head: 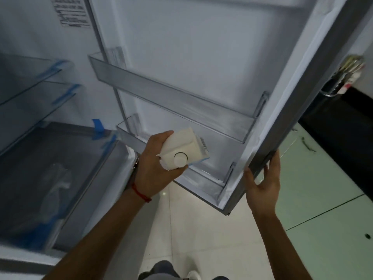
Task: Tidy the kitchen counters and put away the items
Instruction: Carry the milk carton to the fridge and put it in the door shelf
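At the centre of the frame the left hand (pixel 155 164) had its grip clenched around a white carton (pixel 184 150), round cap up, held over the lower door shelf (pixel 201 178). At lower right the right hand (pixel 262 184) gripped the edge of the open fridge door (pixel 201 47).

Nothing here can I actually read. A white sticker (pixel 69 12) on the inner wall of the fridge carries several lines of dark print, but they blur into streaks with no letter or number legible. The white carton (pixel 186 151) in my left grip (pixel 155 166) has a small label strip (pixel 203 145) on its far edge with dark marks like a barcode or fine print, too small and smeared to make out.
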`<state>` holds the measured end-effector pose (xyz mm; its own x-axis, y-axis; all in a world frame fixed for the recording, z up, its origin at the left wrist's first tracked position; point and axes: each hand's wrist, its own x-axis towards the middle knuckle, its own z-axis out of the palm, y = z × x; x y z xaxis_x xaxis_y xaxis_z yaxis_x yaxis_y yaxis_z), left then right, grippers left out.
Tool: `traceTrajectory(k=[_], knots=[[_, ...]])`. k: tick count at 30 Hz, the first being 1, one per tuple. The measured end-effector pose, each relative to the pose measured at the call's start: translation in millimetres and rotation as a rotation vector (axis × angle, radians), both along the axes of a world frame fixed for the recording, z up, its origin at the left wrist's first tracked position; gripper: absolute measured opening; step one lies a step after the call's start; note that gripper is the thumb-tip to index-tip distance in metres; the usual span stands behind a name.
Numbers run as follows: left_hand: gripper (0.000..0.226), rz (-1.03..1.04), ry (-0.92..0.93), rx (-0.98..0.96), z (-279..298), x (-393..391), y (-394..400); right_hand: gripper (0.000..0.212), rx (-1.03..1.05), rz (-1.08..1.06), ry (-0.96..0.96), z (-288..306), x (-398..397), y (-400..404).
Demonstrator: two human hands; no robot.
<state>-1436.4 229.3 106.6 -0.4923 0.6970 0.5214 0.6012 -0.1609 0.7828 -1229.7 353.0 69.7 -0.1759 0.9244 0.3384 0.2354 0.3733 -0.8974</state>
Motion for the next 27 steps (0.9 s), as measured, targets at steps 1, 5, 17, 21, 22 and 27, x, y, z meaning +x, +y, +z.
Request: traceTrajectory(k=[1, 5, 17, 21, 22, 27], knots=[[0.073, -0.015, -0.003, -0.007, -2, 0, 10, 0.080, -0.001, 0.000, -0.004, 0, 0, 5], [0.068, -0.098, 0.040, -0.065, -7, -5, 45, 0.081, 0.001, -0.011, -0.006, 2, -3, 19], [0.083, -0.429, 0.235, -0.382, -29, -37, 113, 0.080, -0.067, -0.073, 0.026, 9, -15, 39], [0.085, -0.464, 0.183, -0.479, -37, -39, 124, 0.077, -0.048, -0.089, 0.048, 12, -17, 37], [0.085, -0.465, 0.159, -0.498, -39, -39, 125, 0.076, -0.049, -0.094, 0.053, 12, -17, 37], [0.078, -0.504, 0.044, -0.598, -38, -41, 127, 0.077, -0.044, -0.105, 0.054, 8, -18, 35]])
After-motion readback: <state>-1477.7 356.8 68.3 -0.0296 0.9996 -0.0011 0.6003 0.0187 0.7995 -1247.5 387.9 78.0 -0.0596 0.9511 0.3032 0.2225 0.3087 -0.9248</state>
